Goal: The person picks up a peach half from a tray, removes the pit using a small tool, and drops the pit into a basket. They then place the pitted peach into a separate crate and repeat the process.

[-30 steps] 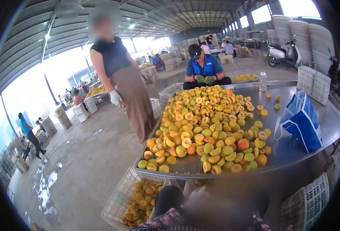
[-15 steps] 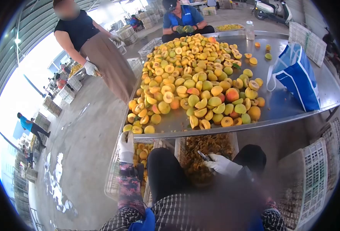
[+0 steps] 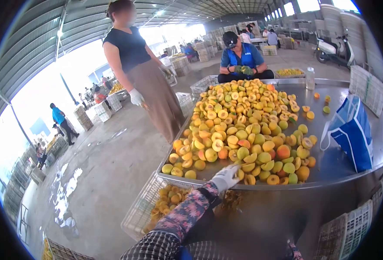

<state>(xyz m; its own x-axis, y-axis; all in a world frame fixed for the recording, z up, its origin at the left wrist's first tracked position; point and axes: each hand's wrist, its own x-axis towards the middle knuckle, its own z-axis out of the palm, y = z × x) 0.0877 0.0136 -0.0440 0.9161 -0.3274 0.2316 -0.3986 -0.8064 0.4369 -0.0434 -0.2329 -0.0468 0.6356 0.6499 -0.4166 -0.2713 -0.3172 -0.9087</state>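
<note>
My left hand (image 3: 226,177), in a white glove with a floral sleeve behind it, reaches over the near edge of the metal table (image 3: 209,172). Its fingers are stretched out and apart, the tips at a peach half (image 3: 240,174) on the front of the pile. No grip on the fruit can be made out. The pile of peaches (image 3: 243,117) is yellow, green and reddish, many cut in half, some with a pit hollow showing. My right hand is out of sight; a blurred patch covers the area in front of my body.
Below the table's left corner stands a crate (image 3: 135,212) holding peaches. A blue bag (image 3: 352,134) and a clear bottle (image 3: 310,79) stand on the table. One person (image 3: 152,78) stands at the left; another person (image 3: 243,60) sits across. White crates (image 3: 347,229) are at the lower right.
My left hand has moved from the table's left corner rightward to the peaches. The right hand, earlier holding a small metal-tipped tool over the lower crate, has left view. The camera has tilted up.
</note>
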